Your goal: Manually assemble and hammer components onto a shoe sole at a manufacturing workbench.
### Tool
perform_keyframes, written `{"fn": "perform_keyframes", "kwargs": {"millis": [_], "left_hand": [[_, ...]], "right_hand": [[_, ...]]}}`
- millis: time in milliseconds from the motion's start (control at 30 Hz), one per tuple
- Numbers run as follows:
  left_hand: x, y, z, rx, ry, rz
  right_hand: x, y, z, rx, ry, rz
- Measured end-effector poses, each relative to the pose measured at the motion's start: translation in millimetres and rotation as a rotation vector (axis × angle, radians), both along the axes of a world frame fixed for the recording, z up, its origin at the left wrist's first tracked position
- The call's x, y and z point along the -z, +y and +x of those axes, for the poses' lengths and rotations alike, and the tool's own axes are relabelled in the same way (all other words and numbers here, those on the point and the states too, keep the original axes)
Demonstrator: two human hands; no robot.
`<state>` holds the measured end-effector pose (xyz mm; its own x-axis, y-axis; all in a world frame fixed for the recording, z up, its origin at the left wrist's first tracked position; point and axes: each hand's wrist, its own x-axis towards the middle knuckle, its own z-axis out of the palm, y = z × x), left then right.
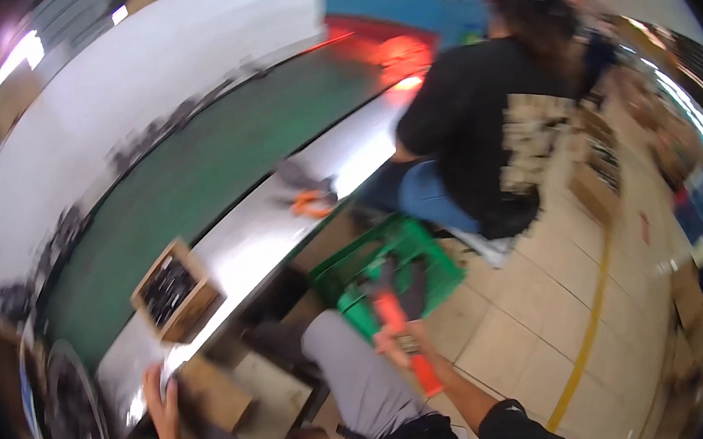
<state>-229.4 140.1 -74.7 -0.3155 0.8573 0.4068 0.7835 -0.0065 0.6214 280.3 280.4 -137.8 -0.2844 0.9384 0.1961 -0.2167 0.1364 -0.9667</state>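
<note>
My left hand rests at the near edge of the metal worktop, its fingers stretched out and apart, with nothing seen in them. Low over the green plastic crate, my right hand is closed round a long red and dark grey tool. Motion blur hides its exact kind. Its red parts show on both sides of my hand, and its dark end points into the crate. Next to my left hand stands a wooden box of small black parts. Farther along the worktop lies a blurred grey and orange tool.
A green conveyor belt runs beyond the worktop toward a blue machine glowing red inside. A person in a black shirt sits close ahead on the right. Cardboard boxes stand on the tiled floor. A fan is at left.
</note>
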Motion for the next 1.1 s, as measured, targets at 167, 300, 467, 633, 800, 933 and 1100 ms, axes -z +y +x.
{"fn": "perform_keyframes", "kwargs": {"millis": [167, 300, 467, 633, 800, 933, 1100], "left_hand": [[-69, 144, 38, 0.101, 0.175, 0.062], [-74, 191, -5, 0.037, 0.192, -0.19], [-47, 203, -13, 0.135, 0.303, -0.314], [-37, 216, -6, 0.044, 0.104, -0.308], [-36, 216, -31, 0.007, 0.021, -0.368], [-40, 209, -20, 0.004, 0.025, -0.335], [-86, 162, 24, 0.052, -0.424, -0.094]], "right_hand": [[-12, -8, 3, 0.08, -0.183, -0.385], [33, -20, -20, 0.045, -0.233, -0.297], [44, -56, -10, -0.071, -0.25, -0.256], [29, -57, -14, -0.1, -0.271, -0.426], [17, -38, -38, -0.116, -0.218, -0.216], [5, -18, -58, -0.083, -0.129, -0.152], [-53, 10, -91, -0.189, -0.052, -0.007]]}}
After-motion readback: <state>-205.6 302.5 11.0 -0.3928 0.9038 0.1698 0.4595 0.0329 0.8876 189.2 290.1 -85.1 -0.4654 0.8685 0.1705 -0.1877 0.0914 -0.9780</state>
